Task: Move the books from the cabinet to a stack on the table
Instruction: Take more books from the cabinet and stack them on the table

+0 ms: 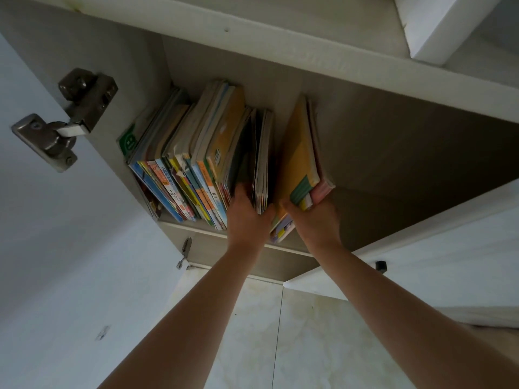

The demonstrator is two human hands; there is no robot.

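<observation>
I look up into an open wall cabinet (pixel 393 153). A row of thin, colourful books (pixel 182 164) stands upright at the left of its shelf. My left hand (pixel 247 217) grips a few thin books (pixel 262 161) at the right end of that row. My right hand (pixel 317 223) holds a separate bundle with a yellow cover (pixel 297 155) and a pink book behind it, tilted slightly right and pulled partly over the shelf edge. A narrow gap separates the two groups. No table is in view.
The right half of the shelf is bare. The open left door (pixel 42 248) carries a metal hinge (pixel 64 119); the open right door (pixel 421 256) juts out beside my right forearm. A white beam (pixel 438 26) runs above. Marbled wall tiles (pixel 295 332) lie below the cabinet.
</observation>
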